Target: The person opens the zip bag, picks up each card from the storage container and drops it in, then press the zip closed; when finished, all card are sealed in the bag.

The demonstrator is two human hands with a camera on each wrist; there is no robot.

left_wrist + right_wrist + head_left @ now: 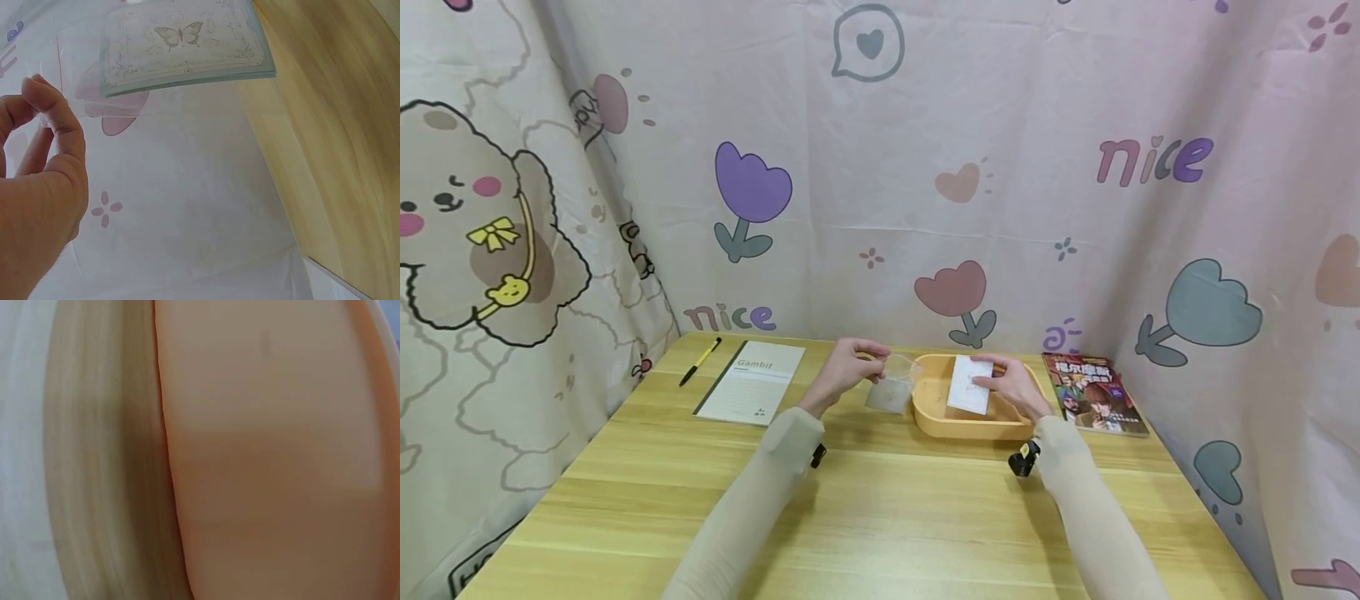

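My left hand (850, 368) pinches the edge of a clear plastic bag (897, 367) between thumb and fingertips. Inside the bag is a stack of pale paper sheets (187, 44) printed with a butterfly and an ornate border; in the left wrist view a thin red line runs across the bag near the fingers. My right hand (1015, 387) holds a white rectangular packet (964, 387), tilted over the orange plastic tray (970, 429), thumb on its face. The right wrist view shows only the tray's inside and the wooden table, with the hand out of sight.
Left of the bag lie a notebook (748, 383) marked "Gambit" and a yellow and black pen (702, 360). A colourful magazine (1096, 396) lies right of the tray. The patterned curtain (865, 167) hangs right behind the wooden table (910, 517).
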